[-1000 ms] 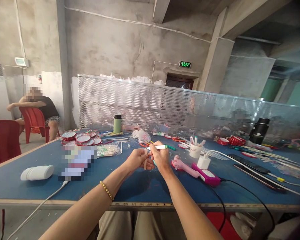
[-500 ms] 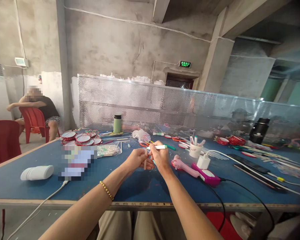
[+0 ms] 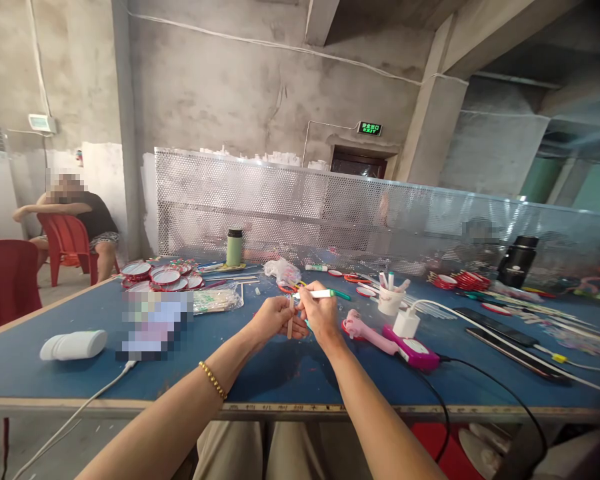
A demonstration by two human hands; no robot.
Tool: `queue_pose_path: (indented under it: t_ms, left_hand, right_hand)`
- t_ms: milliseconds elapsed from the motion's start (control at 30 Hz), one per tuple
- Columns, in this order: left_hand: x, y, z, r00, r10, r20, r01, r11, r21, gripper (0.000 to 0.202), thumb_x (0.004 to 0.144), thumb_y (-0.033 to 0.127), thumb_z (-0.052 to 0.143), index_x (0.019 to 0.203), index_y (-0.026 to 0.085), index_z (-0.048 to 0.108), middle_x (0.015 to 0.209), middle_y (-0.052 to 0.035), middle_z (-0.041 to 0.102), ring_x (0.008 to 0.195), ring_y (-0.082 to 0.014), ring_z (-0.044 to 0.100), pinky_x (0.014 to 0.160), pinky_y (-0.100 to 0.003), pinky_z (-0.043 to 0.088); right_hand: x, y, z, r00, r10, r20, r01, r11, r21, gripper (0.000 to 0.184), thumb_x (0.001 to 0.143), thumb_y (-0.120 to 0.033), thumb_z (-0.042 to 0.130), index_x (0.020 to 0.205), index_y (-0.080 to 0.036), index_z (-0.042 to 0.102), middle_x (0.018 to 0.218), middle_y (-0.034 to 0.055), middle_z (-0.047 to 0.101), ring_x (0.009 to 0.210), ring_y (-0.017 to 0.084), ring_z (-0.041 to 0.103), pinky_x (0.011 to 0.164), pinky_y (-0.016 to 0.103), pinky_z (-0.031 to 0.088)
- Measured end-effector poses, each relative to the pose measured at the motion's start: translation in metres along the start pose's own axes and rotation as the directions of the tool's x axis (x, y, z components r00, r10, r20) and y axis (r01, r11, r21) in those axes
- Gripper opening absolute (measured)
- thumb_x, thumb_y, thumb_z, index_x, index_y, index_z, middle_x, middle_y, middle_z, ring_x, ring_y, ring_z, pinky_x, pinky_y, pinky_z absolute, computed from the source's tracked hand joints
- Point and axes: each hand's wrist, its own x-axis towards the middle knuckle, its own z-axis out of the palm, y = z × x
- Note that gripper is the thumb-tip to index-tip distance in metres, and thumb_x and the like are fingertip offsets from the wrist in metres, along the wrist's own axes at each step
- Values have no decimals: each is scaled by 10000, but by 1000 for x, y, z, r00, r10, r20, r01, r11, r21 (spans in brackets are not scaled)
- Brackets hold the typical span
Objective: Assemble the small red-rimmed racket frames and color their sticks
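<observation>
My left hand (image 3: 274,319) is closed on a flat wooden stick (image 3: 291,320), held roughly upright above the table. In my right hand (image 3: 321,319) is a white marker pen (image 3: 316,294) with a green end pointing right. The pen's other end meets the upper part of the stick, where my fingers hide the contact. Both hands are close together over the blue table. To their right lies a pink glue gun (image 3: 367,333), beside a magenta box (image 3: 416,352) with a white plug (image 3: 407,323) on it.
On the left are stacked red-rimmed discs (image 3: 166,276), a bag of sticks (image 3: 219,298), a blurred phone (image 3: 156,328) and a white bottle (image 3: 74,345). A cup of markers (image 3: 391,298) stands right of centre. Cables cross the right side. A perforated metal screen (image 3: 280,207) runs behind; a person (image 3: 77,213) sits far left.
</observation>
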Motion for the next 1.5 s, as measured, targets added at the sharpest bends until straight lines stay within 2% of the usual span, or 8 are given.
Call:
queue_pose_path:
  t_ms: [167,600,900,1500]
  left_hand:
    - [0,0,1,1000,0,5,0,1000,6,297,794,407,684,786,146,543,680,-75,709,651,-215,726,677,-349,587]
    - [0,-2,-2,1000,10,14,-10,1000,16,344,770,468,694,791,149,566,711,-73,709,676,-224,725,697,-368,581]
    - [1,-1,-1,1000,7,17,-7,1000,12,351,756,463,708,775,155,540,663,-63,698,640,-215,718,673,-354,579]
    - [1,-2,-2,1000,6,16,-6,1000,0,385,734,483,727,777,153,534,684,-66,707,652,-217,723,679,-357,583]
  right_hand:
    - [0,-1,1,1000,-1,9,1,1000,-11,186,791,-340,555,661,-212,518,478,-56,527,353,94,458,373,207,349]
    - [0,0,1,999,-29,20,29,999,-35,177,786,-328,541,653,-220,498,487,-57,527,343,92,449,364,208,339]
    - [1,1,0,999,-44,21,45,997,-57,175,798,-323,540,664,-214,511,503,-53,531,362,95,458,380,209,339]
    - [2,3,0,999,-42,8,43,997,-71,175,792,-318,535,654,-215,505,503,-53,534,371,94,465,394,214,356]
